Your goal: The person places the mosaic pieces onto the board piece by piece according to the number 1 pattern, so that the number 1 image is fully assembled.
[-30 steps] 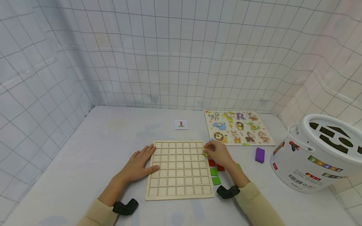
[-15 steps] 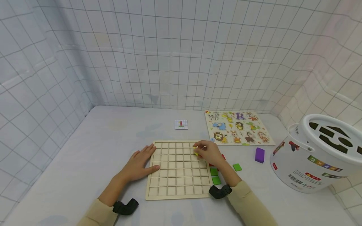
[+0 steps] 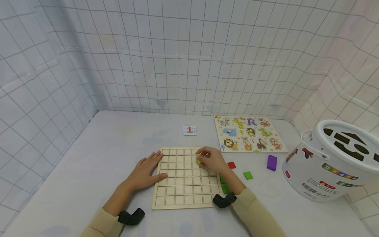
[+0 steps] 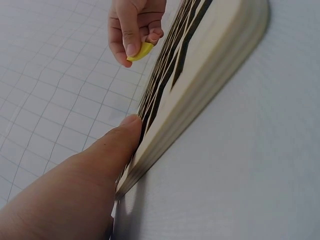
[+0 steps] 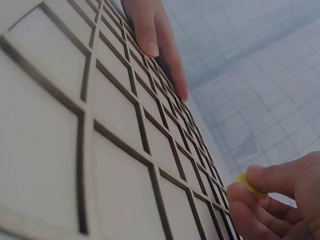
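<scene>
Above the gridded board (image 3: 180,181), 1 small yellow piece (image 4: 141,52) pinched in the right hand (image 3: 211,159), left hand (image 3: 146,172) spread.

Grid board (image 3: 179,190) on table (image 3: 118,131); left hand (image 3: 146,172) at left edge, right hand (image 3: 211,159) over right half; card (image 3: 189,130) behind; puzzle board (image 3: 251,141) behind-right; tiles (image 3: 248,175) right, then block (image 3: 272,163), then bucket (image 3: 328,171).
</scene>
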Demonstrator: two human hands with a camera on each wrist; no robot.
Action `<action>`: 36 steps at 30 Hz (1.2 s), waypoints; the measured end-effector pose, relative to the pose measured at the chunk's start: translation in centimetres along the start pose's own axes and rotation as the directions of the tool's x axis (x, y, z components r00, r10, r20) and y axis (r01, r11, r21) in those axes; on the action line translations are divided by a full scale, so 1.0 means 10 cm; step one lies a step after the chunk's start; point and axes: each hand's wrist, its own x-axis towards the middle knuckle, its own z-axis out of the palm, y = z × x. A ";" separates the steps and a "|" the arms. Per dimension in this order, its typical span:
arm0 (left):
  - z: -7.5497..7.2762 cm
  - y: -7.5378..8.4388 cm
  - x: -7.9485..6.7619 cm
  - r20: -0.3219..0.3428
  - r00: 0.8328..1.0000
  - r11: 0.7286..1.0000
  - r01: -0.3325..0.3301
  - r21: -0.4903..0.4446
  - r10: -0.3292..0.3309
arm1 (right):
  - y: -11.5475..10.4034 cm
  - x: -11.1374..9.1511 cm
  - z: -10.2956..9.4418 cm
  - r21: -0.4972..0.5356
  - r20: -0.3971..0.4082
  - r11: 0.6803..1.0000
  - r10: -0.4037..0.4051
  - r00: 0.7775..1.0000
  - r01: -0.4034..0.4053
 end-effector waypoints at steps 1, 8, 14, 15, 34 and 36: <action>0.00 0.00 0.00 0.001 1.000 1.000 0.002 -0.001 -0.002 | 0.00 0.01 0.01 0.001 0.004 1.000 -0.001 1.000 0.001; 0.01 -0.01 0.00 0.017 1.000 1.000 0.017 -0.009 -0.017 | -0.01 0.05 0.11 0.016 0.019 1.000 -0.021 1.000 0.021; 0.01 -0.01 0.00 0.019 1.000 1.000 0.018 -0.009 -0.018 | -0.02 0.09 0.19 0.064 0.013 0.998 -0.007 1.000 0.007; 0.01 -0.01 0.00 0.018 1.000 1.000 0.017 -0.009 -0.017 | -0.03 0.10 0.20 0.067 0.013 0.998 -0.014 1.000 0.013; -0.02 0.03 -0.01 0.025 0.999 0.999 0.035 -0.006 -0.035 | -0.17 0.26 0.43 -0.097 -0.027 0.993 -0.065 0.997 0.062; -0.03 0.04 -0.01 0.027 0.999 0.999 0.036 -0.009 -0.036 | -0.19 0.27 0.46 -0.118 -0.029 0.992 -0.056 0.998 0.052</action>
